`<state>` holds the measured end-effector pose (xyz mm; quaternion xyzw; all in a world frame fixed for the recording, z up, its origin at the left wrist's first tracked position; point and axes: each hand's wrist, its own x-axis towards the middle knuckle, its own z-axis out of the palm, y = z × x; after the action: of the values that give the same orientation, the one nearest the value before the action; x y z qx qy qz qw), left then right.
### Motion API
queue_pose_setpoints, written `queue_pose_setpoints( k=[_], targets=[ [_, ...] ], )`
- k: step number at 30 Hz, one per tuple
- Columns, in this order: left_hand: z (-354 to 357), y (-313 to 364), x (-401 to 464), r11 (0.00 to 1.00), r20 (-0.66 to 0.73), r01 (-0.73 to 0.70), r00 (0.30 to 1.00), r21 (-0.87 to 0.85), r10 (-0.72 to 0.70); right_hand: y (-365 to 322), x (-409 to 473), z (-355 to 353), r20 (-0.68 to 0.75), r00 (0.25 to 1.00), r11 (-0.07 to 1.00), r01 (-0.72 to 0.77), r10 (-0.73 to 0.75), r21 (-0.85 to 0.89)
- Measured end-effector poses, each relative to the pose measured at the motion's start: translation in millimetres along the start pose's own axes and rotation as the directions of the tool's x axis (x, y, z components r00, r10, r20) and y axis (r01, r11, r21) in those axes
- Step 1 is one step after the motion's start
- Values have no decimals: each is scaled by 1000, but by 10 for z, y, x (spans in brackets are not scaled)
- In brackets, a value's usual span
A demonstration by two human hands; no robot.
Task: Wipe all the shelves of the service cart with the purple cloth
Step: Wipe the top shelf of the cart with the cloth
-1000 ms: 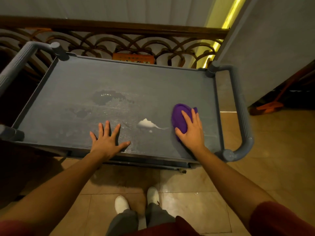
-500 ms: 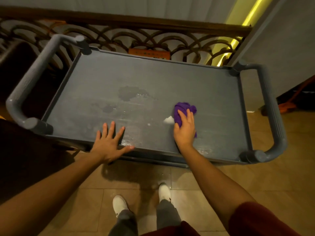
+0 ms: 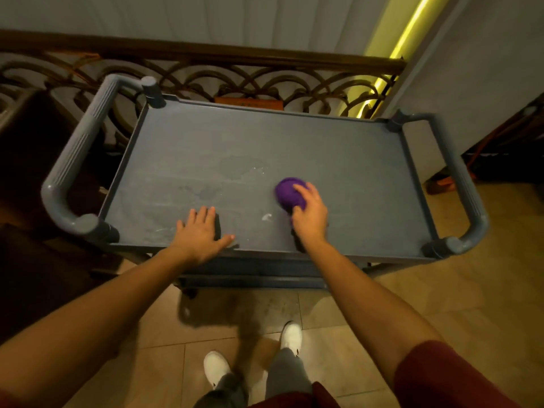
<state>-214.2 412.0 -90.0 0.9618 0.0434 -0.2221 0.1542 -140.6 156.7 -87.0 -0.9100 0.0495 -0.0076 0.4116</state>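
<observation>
Your left hand (image 3: 199, 234) is lying flat, fingers spread, at the near edge of the service cart (image 3: 294, 136) top shelf. Farther in, your right hand (image 3: 309, 212) is pressing the bunched purple cloth (image 3: 287, 192) onto mid-shelf, beside a wet patch (image 3: 241, 169).

Under the top shelf (image 3: 265, 148) of the service cart (image 3: 253, 275), you are seeing only a thin front edge of a lower shelf; the rest is lying hidden beneath the top, as are the cart's wheels. Your right hand (image 3: 309, 213) is covering the near half of the purple cloth (image 3: 287, 191), so its grip there is not showing, and both are blurring. Your left hand (image 3: 197, 234) is hiding the shelf surface under its palm. Beyond the cart, the orange sign (image 3: 248, 103) is too blurred to read.
</observation>
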Motion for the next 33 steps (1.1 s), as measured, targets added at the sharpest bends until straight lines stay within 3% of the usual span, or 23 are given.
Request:
queue_pose_setpoints(
  k=[3, 6, 10, 17, 20, 22, 24, 26, 29, 33],
  targets=[
    [-99, -283, 73, 982, -46, 141, 990, 129, -136, 293, 115, -329, -133, 985, 993, -113, 107, -38],
    [-91, -557, 177, 957, 10, 237, 970, 167, -242, 378, 122, -258, -115, 978, 982, -181, 173, -57],
    [27, -637, 263, 958, 47, 236, 968, 160, -246, 163, 39, 106, -80, 986, 989, -150, 148, -17],
    [92, -672, 299, 959, 23, 250, 967, 133, -256, -456, -435, 726, 262, 964, 993, 22, -52, 117],
    [119, -697, 262, 969, -10, 232, 973, 84, -232, -569, -554, 871, 331, 941, 989, 30, -77, 145],
    [89, -671, 245, 968, 1, 238, 971, 76, -238, -534, -464, 842, 435, 899, 978, -37, -56, 204],
    [-2, -615, 251, 967, 0, 239, 971, 92, -240, -526, -259, 707, 512, 858, 918, -230, 35, 323],
    [-135, -577, 241, 979, -122, 197, 974, 58, -189, -532, 55, 538, 468, 870, 813, -381, 154, 440],
    [-233, -628, 227, 997, -387, 74, 919, -21, -76, -473, 628, 268, 211, 964, 811, -251, 161, 528],
    [-256, -984, 254, 974, -338, 210, 925, 80, -172, -149, 1260, 33, -61, 993, 955, -81, 102, 286]
  ],
)
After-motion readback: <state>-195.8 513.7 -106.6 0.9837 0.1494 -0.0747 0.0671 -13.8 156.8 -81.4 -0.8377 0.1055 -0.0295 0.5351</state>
